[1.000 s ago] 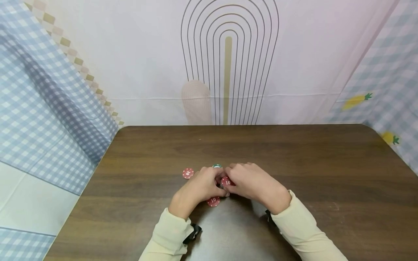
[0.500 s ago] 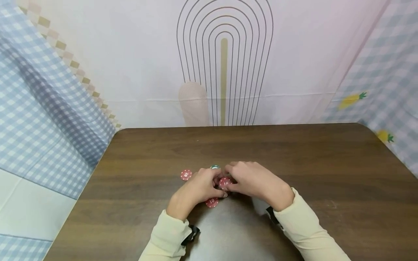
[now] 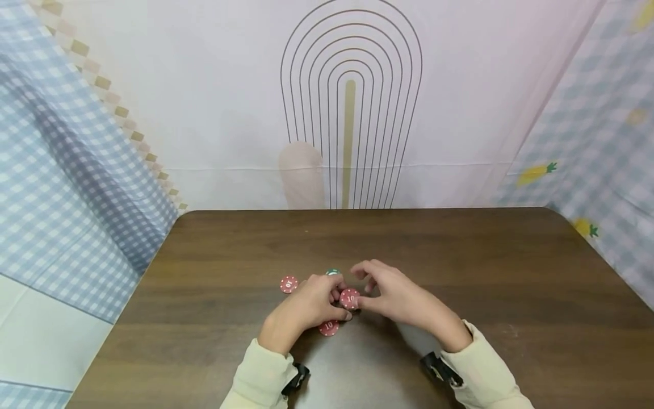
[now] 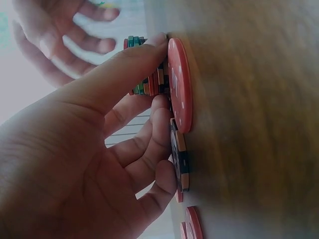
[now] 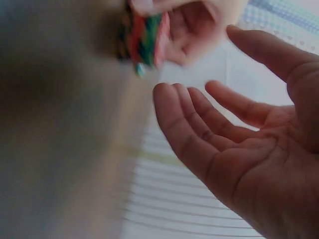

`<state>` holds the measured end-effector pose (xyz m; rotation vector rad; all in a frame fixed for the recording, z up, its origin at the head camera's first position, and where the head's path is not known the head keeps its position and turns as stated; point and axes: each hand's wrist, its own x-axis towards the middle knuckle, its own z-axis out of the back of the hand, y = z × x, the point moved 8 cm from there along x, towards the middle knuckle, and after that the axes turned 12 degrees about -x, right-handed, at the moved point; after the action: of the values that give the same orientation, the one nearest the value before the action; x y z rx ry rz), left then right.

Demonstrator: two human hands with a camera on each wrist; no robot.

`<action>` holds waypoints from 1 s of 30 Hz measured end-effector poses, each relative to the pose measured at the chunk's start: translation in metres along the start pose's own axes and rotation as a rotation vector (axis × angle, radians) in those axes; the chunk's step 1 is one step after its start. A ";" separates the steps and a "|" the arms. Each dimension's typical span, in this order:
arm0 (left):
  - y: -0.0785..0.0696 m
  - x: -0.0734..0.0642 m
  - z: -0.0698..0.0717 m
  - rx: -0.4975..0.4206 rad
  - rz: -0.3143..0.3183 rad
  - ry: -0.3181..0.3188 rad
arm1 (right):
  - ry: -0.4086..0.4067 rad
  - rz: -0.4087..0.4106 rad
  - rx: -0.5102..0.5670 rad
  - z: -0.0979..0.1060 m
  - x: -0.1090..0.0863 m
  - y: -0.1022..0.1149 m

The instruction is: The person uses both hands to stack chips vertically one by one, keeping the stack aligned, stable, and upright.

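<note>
currently the left hand (image 3: 311,305) is curling its thumb and fingers around a stack of poker chips (image 5: 147,40), which is standing on the wooden table (image 3: 460,244) near the middle of the head view. a red chip (image 3: 348,297) marked 10 is topping that stack. just beside it, the right hand (image 3: 392,293) is hanging open, fingers well parted and gently bent, and it is holding nothing; whether its thumb is brushing the top chip is something i cannot tell. around the left hand other chips are lying flat: a second red one (image 3: 288,284) off to its left, a third red one (image 3: 329,328) just below its thumb, and a green chip (image 3: 333,272) peeking out beyond its knuckles. in the left wrist view, a black-and-orange chip (image 4: 180,159) is sitting close to the fingertips. pale sleeves (image 3: 261,372) are covering both forearms.
</note>
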<state>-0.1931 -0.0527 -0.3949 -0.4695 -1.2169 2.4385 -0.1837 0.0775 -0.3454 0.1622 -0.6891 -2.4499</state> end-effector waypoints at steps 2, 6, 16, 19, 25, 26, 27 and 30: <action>0.000 0.000 0.000 0.009 -0.004 -0.001 | 0.014 -0.023 0.094 -0.007 -0.005 -0.004; -0.001 0.001 0.001 0.012 -0.009 -0.001 | 0.022 -0.088 0.253 -0.020 -0.010 -0.013; -0.002 0.002 0.000 -0.004 -0.055 0.025 | 0.086 -0.143 0.477 -0.044 -0.007 -0.027; -0.001 0.002 0.000 0.023 -0.055 0.035 | 0.096 -0.122 0.537 -0.048 -0.004 -0.028; -0.004 0.002 0.002 0.105 -0.085 0.048 | 0.106 -0.099 0.590 -0.052 0.001 -0.032; -0.005 0.002 0.002 0.102 -0.094 0.060 | 0.108 -0.103 0.588 -0.053 0.001 -0.034; -0.006 0.001 0.002 0.099 -0.105 0.073 | 0.113 -0.109 0.587 -0.053 0.000 -0.035; -0.010 0.001 0.006 0.074 -0.118 0.097 | 0.116 -0.120 0.578 -0.053 0.001 -0.037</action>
<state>-0.1944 -0.0506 -0.3834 -0.4745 -1.0793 2.3241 -0.1891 0.0798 -0.4100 0.5775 -1.3497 -2.2601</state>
